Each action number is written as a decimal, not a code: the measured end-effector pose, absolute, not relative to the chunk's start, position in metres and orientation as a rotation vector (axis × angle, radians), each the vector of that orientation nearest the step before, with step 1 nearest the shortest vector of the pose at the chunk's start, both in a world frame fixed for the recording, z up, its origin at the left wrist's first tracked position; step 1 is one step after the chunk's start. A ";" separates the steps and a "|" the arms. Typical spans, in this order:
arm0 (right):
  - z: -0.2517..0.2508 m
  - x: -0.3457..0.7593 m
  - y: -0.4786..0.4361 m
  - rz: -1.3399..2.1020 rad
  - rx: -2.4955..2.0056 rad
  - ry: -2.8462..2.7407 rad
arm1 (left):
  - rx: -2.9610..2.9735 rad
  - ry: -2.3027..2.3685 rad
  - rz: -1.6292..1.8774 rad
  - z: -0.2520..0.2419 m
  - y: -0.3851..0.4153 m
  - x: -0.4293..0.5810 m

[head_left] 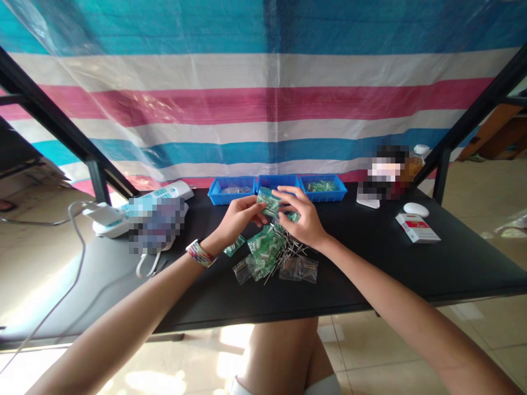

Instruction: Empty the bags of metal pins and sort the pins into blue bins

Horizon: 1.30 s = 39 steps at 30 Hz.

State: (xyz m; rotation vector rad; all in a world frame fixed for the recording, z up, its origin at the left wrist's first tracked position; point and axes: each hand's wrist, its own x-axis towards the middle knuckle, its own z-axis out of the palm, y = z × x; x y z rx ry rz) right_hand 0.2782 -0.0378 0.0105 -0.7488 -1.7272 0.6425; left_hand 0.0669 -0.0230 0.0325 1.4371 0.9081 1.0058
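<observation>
Green plastic packet point(268, 202): raised above the desk point(349, 269), near side of the middle blue bin point(278, 181). Left hand point(242, 215): grip pinching the packet's left edge. Right hand point(303, 216): grip spread at its right; contact uncertain. Handling: best held by margins, clear of loose metal rods point(281, 258). Obscured: packet contents, part of the middle bin.

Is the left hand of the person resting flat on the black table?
No, the left hand is pinching a small green packet in front of the blue trays.
</observation>
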 end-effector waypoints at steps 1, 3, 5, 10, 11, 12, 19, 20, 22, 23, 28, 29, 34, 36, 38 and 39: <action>0.010 0.278 -0.037 0.764 -0.750 -1.647 | 1.478 0.902 1.013 0.033 -0.023 0.066; 0.009 0.277 -0.033 1.023 -0.760 -1.477 | 1.576 0.894 1.010 0.033 -0.025 0.066; 0.006 0.274 -0.029 1.222 -0.788 -1.382 | 1.679 0.900 1.013 0.033 -0.027 0.066; 0.005 0.281 -0.016 1.128 -0.872 -1.388 | 1.864 1.017 1.063 0.028 -0.031 0.066; 0.008 0.288 -0.013 0.979 -0.897 -1.402 | 1.890 1.043 1.049 0.029 -0.031 0.065; 0.011 0.298 -0.008 0.790 -0.927 -1.420 | 1.933 1.074 1.015 0.032 -0.030 0.063; 0.007 0.362 0.026 -0.224 -1.329 -1.762 | 2.461 1.508 0.242 0.075 -0.013 0.016; 0.002 0.364 0.029 -0.248 -1.388 -1.846 | 2.429 1.509 0.096 0.079 -0.011 0.007; -0.006 0.365 0.033 -0.284 -1.443 -1.915 | 2.345 1.508 -0.118 0.080 -0.009 -0.007; -0.009 0.364 0.034 -0.297 -1.443 -1.900 | 2.306 1.509 -0.200 0.077 -0.008 -0.012; -0.009 0.366 0.038 -0.284 -1.403 -1.711 | 2.282 1.469 -0.064 0.047 0.000 -0.016; -0.009 0.367 0.038 -0.276 -1.395 -1.694 | 2.257 1.439 -0.037 0.042 0.003 -0.016; -0.007 0.362 0.033 -0.245 -1.301 -1.665 | 2.210 1.249 0.122 0.035 0.019 -0.015; -0.003 0.354 0.027 -0.211 -1.220 -1.661 | 2.145 1.138 0.202 0.040 0.020 -0.012; 0.002 0.341 0.018 -0.090 -1.120 -1.663 | 2.069 1.036 0.362 0.047 0.015 -0.002; 0.005 0.333 0.012 0.032 -1.070 -1.669 | 2.041 1.008 0.478 0.050 0.010 0.005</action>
